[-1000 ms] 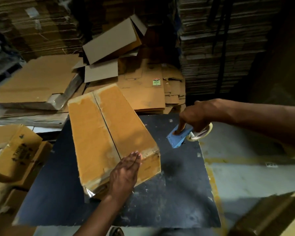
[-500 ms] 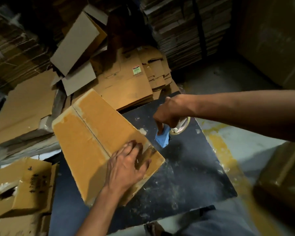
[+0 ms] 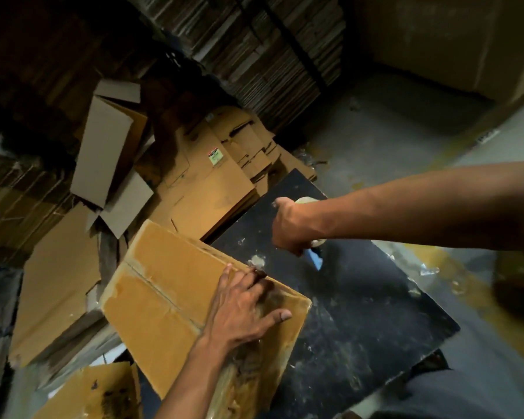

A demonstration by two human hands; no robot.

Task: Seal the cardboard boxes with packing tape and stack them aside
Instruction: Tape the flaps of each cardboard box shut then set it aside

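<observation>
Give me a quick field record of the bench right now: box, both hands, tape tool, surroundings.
box: brown cardboard box, closed flaps with centre seam up, lying on the black tabletop
left hand: fingers spread, pressing flat on the box's near end
right hand: gripping the blue-bladed tape dispenser, over the tabletop, apart from the box
surroundings: flattened cardboard sheets stacked beyond the table

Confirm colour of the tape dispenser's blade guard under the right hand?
Blue, on the tape dispenser gripped by the right hand; head view.
</observation>
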